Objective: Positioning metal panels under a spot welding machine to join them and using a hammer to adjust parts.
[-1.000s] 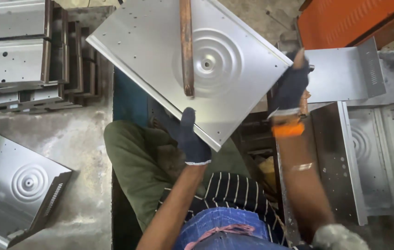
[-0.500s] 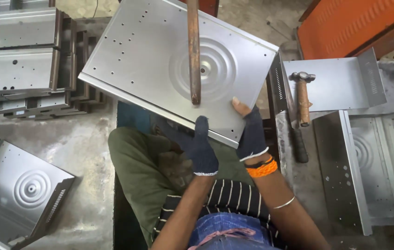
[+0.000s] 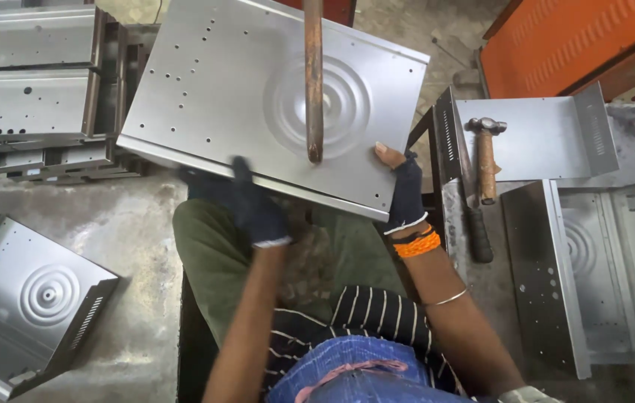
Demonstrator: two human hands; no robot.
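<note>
The far edge of the sheet-metal panel (image 3: 258,97) runs out of the top of the view, so I cannot see its whole outline. A rusty metal bar (image 3: 313,82) comes down from the top edge too, its upper end cut off; its lower end sits over the stamped concentric rings in the middle of the panel, and I cannot tell whether it touches the metal. The panel lies tilted across my lap, above my green trousers, its near edge toward me.

My left hand (image 3: 254,209), in a dark glove, is at the panel's near edge. Its fingers are curled and dark against the shadow under the sheet, so I cannot tell how far they wrap the edge. My left forearm rises straight up from the bottom of the view.

My right hand (image 3: 405,190) wears a fingerless dark glove, with orange thread bands and a thin bangle on the forearm. It grips the panel's near right corner; the bare thumb lies flat on the top face and the other fingers (image 3: 407,216) are hidden beneath the sheet.

To the right, a hammer (image 3: 486,157) with a wooden handle rests on another bent panel (image 3: 541,138). More stamped panels lie at the near left (image 3: 26,298) and near right (image 3: 601,261) on the concrete floor, and a stack of panels (image 3: 30,89) sits at the far left.
</note>
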